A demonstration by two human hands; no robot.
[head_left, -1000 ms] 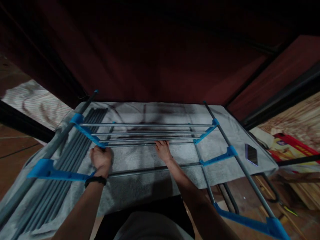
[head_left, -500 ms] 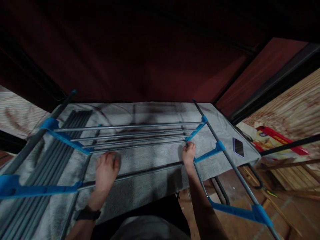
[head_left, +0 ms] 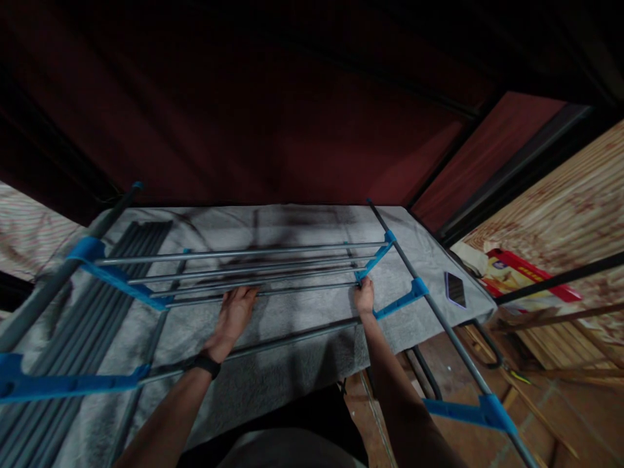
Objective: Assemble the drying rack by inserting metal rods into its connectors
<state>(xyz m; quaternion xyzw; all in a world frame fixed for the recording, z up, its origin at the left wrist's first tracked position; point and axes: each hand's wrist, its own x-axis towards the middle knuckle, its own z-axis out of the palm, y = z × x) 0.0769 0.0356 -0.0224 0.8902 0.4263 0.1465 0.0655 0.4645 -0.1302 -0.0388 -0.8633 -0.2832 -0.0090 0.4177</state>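
A rack frame of grey metal tubes and blue plastic brackets lies across the grey cloth-covered table. My left hand (head_left: 238, 315), with a dark band at the wrist, has its fingers curled over the nearest tube (head_left: 297, 288) of the upper shelf, left of its middle. At that tube's right end, my right hand (head_left: 364, 298) pinches the joint with the blue bracket (head_left: 377, 258); its fingertips are partly hidden. Below both hands runs a lower tube (head_left: 297, 337). Another blue bracket (head_left: 400, 301) sits just right of my right hand.
Several loose grey tubes (head_left: 104, 302) lie bundled on the left of the table. A phone (head_left: 455, 289) rests near the right edge of the grey cloth (head_left: 307, 374). Beyond are a red and yellow box (head_left: 524, 276) and wooden pieces. A dark red panel (head_left: 273, 143) rises behind.
My left hand has moved up and right, from beside the shelf onto its nearest tube. My right hand stays at the bracket joint. The view has shifted slightly.
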